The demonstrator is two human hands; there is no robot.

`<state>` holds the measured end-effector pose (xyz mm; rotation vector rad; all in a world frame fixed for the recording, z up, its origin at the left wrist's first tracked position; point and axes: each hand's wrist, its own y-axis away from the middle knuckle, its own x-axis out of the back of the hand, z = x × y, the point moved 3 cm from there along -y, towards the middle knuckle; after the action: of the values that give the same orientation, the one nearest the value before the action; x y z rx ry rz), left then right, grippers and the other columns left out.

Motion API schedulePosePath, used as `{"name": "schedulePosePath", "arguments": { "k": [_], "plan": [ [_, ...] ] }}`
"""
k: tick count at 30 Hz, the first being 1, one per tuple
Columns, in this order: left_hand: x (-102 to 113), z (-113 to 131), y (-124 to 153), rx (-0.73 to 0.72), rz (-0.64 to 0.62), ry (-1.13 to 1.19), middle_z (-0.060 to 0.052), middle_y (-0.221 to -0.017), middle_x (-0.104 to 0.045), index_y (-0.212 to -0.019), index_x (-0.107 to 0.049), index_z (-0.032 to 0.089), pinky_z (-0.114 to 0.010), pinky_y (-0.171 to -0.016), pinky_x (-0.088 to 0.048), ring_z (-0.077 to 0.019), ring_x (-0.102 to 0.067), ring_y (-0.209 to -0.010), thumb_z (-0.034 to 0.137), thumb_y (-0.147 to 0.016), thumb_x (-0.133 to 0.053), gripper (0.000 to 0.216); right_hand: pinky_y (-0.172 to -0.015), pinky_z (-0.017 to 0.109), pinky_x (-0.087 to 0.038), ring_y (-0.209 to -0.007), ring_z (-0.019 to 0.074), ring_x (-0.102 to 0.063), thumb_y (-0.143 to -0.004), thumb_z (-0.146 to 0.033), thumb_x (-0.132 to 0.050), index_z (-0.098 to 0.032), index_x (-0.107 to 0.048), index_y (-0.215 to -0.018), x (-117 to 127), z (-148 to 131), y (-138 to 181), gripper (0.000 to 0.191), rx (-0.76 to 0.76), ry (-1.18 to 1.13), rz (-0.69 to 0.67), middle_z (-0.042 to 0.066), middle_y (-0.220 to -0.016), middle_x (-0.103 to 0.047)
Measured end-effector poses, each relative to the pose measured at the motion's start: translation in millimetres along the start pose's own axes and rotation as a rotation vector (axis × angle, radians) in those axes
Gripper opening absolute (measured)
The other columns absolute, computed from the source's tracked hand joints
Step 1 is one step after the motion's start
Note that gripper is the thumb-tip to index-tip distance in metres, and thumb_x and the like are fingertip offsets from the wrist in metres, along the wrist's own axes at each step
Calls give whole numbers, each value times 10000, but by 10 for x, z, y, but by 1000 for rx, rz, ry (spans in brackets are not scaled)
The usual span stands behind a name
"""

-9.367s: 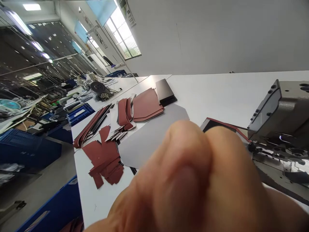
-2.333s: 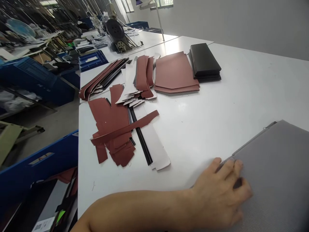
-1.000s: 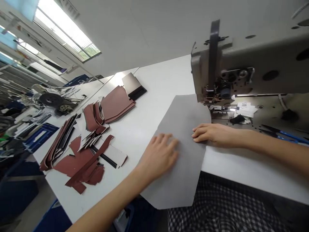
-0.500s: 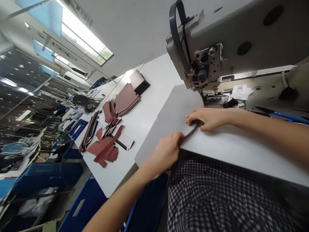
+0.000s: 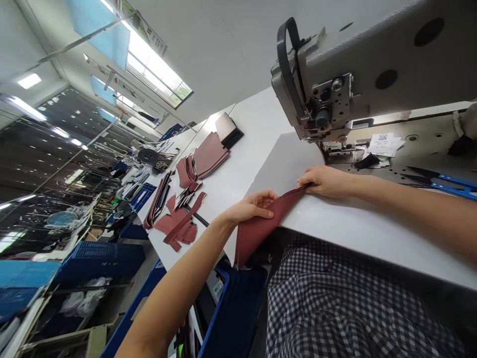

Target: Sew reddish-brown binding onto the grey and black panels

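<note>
An angular grey panel [image 5: 288,159], its smooth maroon underside [image 5: 257,233] turned up, is pinched in the grip of left hand [image 5: 255,207] and right hand [image 5: 323,181].

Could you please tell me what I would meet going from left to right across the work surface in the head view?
Red cut pieces → left hand → right hand → white QR-code label → blue-handled scissors.

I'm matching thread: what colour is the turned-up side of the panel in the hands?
The panel is reddish brown there, best seen in the head view.
</note>
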<state>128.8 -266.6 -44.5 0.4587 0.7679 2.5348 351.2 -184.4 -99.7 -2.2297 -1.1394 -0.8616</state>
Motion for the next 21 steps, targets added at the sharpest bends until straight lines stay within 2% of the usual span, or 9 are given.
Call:
{"name": "schedulePosePath", "arguments": {
  "k": [9, 12, 16, 21],
  "plan": [
    [19, -21, 98, -26, -74, 52, 0, -974, -672, -1034, -633, 178, -236, -716, -489, -110, -616, -812, 250, -653, -874, 457, -1026, 380, -486, -1096, 238, -641, -932, -309, -531, -251, -762, -1072, -41, 44, 13, 277, -1, -71, 37, 62, -1140, -702],
    [74, 13, 170, -32, -132, -35, -10, -969, -692, -1033, -653, 173, -244, -743, -505, -119, -637, -834, 245, -678, -867, 420, -1041, 406, -487, -1086, 253, -655, -929, -383, -527, -250, -768, -1068, -34, 27, 26, 308, -14, -94, 46, 66, -1129, -703],
    [182, 5, 260, 1, -200, -131, -31, -970, -730, -1034, -675, 178, -259, -693, -525, -145, -668, -806, 270, -679, -873, 417, -1062, 444, -472, -1120, 282, -648, -930, -458, -502, -244, -771, -1063, -65, 55, 39, 369, -36, -122, 61, 85, -1153, -691],
    [222, -30, 349, 24, -215, -64, -23, -858, -750, -948, -706, 176, -259, -665, -519, -142, -675, -731, 338, -671, -899, 375, -1096, 447, -446, -1167, 290, -633, -957, -465, -490, -237, -768, -1098, -94, 70, 62, 386, -67, -127, 68, 111, -1192, -674]
  ]
}}
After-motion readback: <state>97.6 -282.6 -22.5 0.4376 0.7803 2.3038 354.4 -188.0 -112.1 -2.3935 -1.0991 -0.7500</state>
